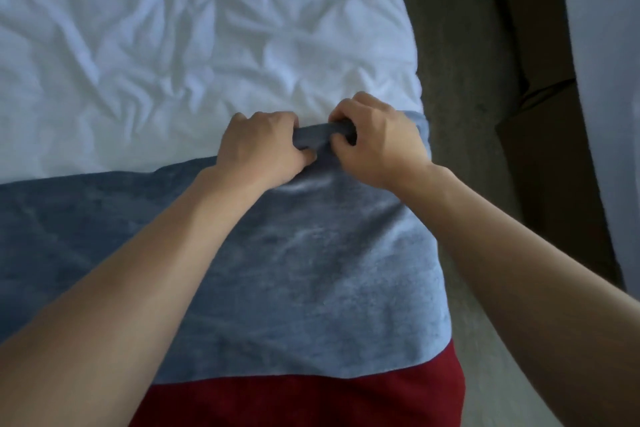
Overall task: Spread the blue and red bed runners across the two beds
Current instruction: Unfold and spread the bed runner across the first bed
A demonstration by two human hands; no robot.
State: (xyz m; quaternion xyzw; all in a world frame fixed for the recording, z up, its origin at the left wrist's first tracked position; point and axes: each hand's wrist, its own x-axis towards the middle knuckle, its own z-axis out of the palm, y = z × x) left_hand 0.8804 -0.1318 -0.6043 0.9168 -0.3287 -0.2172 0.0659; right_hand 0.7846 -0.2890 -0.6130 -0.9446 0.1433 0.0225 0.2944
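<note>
- Both forearms stretched forward, knuckles up.
- Left hand (265, 146) and right hand (375, 139) side by side, fingers curled, pinching a raised fold at the far edge of the blue runner (311, 270).
- Beyond the knuckles: white bed (173, 45).
- Nearer than the wrists, under the blue: red runner (311, 402).

Left hand (265, 146) and right hand (375, 142) both grip a bunched fold of the blue runner (311, 253). Runner lies on the white bed (173, 45), overlapping the red runner (311, 399).
</note>
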